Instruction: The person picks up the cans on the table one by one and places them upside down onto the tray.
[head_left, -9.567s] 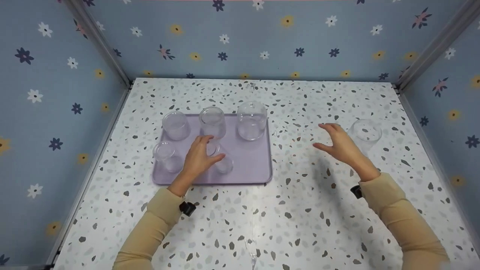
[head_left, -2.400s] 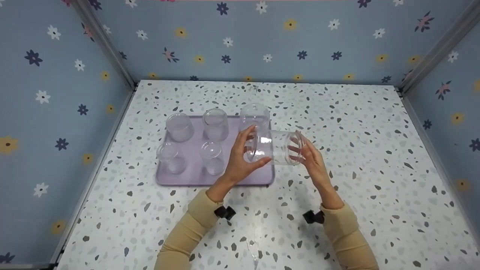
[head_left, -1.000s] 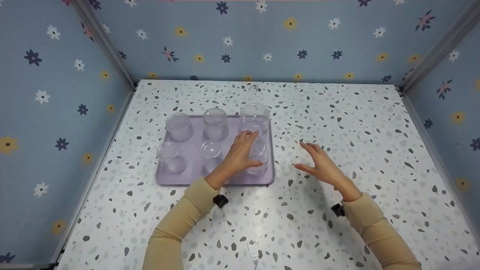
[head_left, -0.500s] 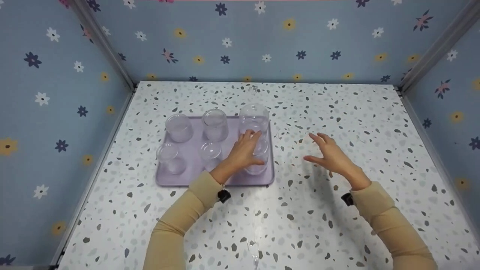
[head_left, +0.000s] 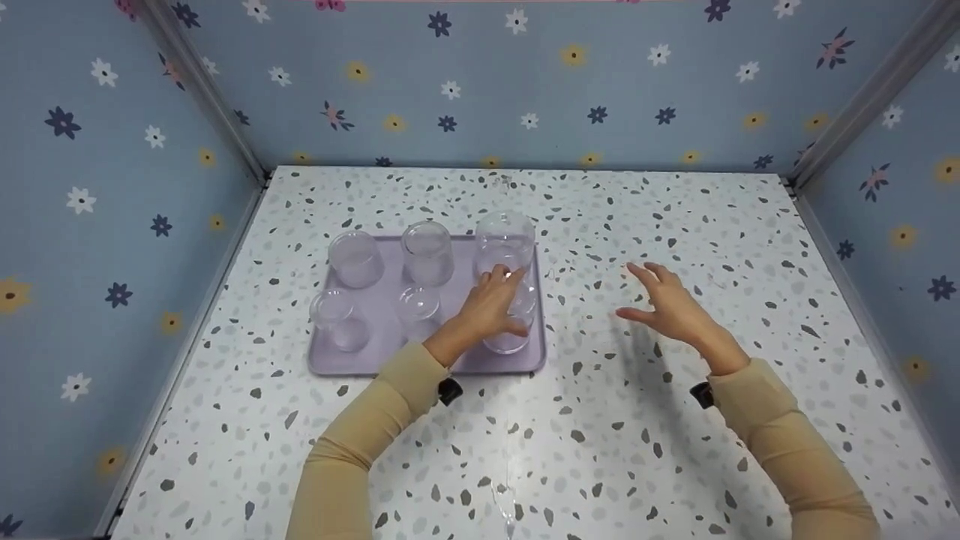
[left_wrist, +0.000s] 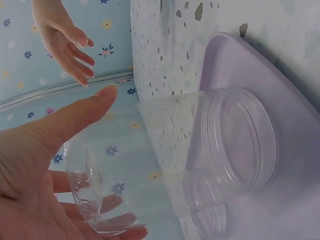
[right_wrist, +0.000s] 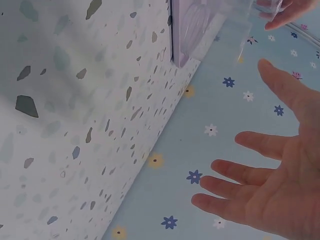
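Note:
My left hand (head_left: 487, 304) grips a clear jar (left_wrist: 150, 155) at the front right corner of the lilac tray (head_left: 382, 360). The thumb lies along one side, and the other fingers show through the wall on the far side. In the left wrist view, the jar's ridged rim is down at the tray and its rounded closed end is by my palm. Part of this jar is hidden behind the hand in the head view. My right hand (head_left: 671, 304) hovers over the table to the right of the tray, fingers spread, holding nothing.
Several other clear jars share the tray: a back-left one (head_left: 356, 259), a back-middle one (head_left: 427, 253), a taller domed one (head_left: 505, 236), and smaller ones at front left (head_left: 334, 309) and front middle (head_left: 420, 304). The speckled table (head_left: 592, 465) has flower-patterned walls round it.
A jar that stood at the table's right was held sideways by both hands, then turned rim-down onto the tray's front right. The right hand has let go and moved right.

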